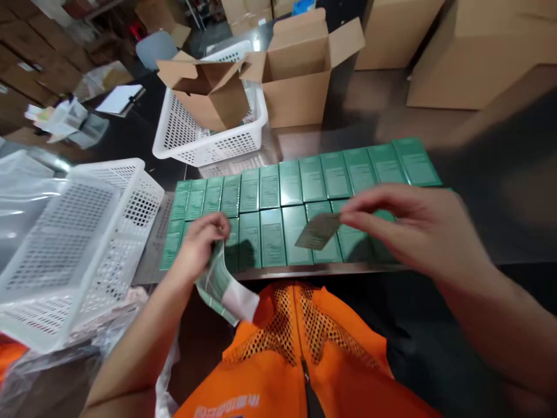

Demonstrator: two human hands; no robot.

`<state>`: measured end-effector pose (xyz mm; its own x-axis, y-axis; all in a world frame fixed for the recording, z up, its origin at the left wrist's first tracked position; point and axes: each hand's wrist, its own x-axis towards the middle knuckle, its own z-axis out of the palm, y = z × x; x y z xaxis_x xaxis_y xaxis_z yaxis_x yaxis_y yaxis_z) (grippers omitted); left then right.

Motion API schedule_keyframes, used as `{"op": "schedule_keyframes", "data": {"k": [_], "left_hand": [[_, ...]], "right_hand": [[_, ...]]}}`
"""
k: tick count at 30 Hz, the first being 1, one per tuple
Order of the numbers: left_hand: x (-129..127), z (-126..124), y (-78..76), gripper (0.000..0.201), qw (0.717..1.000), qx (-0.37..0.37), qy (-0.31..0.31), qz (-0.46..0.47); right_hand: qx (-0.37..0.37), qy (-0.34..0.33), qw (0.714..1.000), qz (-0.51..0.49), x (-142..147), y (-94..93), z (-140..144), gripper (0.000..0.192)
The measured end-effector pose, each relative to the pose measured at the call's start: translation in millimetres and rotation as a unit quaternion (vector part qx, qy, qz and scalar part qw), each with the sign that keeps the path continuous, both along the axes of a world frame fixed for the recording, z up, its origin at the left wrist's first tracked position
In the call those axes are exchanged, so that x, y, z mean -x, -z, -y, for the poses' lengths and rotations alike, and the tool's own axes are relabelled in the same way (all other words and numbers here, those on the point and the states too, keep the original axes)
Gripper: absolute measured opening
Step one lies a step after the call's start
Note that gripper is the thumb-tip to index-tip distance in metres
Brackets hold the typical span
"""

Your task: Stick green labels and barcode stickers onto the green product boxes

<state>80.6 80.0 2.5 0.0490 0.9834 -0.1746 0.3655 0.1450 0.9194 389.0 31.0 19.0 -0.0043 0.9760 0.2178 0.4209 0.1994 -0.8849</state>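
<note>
Fingers pinching on both my hands, above the green boxes [300, 203].
My right hand [409, 226] grips a small card [318, 231] over the front row; my left hand [202, 241] clutches curled labels [221, 284] at the rows' near-left edge.

A single head-worn camera is looking forward and steeply down over the near edge of the table [478, 145], sitting close above the green boxes [278, 203], with cardboard cartons [300, 75] filling the far edge of its view
</note>
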Motion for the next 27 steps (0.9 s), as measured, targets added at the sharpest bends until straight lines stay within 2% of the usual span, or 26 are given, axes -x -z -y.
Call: {"op": "schedule_keyframes", "data": {"k": [3,5,7,9,11,16,21,27], "left_hand": [[-34.2,20.0,9.9,0.023,0.974,0.014,0.187,-0.128],[-47.1,29.2,15.8,0.026,0.952,0.019,0.252,-0.173],[-52.6,34.4,20.9,0.029,0.943,0.038,0.286,-0.167],[-54.4,37.5,25.8,0.029,0.947,0.050,0.284,-0.140],[-55.7,40.6,30.7,0.029,0.957,0.047,0.257,-0.125],[-63.3,46.7,39.6,0.032,0.967,0.072,0.197,-0.148],[-70.0,43.3,38.7,0.037,0.950,0.107,0.217,-0.198],[-71.3,37.0,36.5,0.035,0.938,0.114,0.236,-0.226]], "right_hand": [[0.116,-0.096,0.988,-0.029,4.0,16.9,-36.3,0.019],[0.167,-0.125,0.976,-0.065,8.9,27.4,-48.4,0.016],[0.197,-0.133,0.968,-0.083,14.1,34.7,-52.3,0.012],[0.203,-0.138,0.966,-0.081,19.0,39.8,-51.8,0.009],[0.191,-0.139,0.970,-0.061,23.4,44.6,-50.1,0.008],[0.132,-0.100,0.985,0.050,31.1,60.0,-49.0,0.013],[0.084,-0.083,0.985,0.124,33.9,74.4,-50.3,0.015],[0.078,-0.077,0.982,0.152,35.4,81.0,-49.3,0.017]]}}
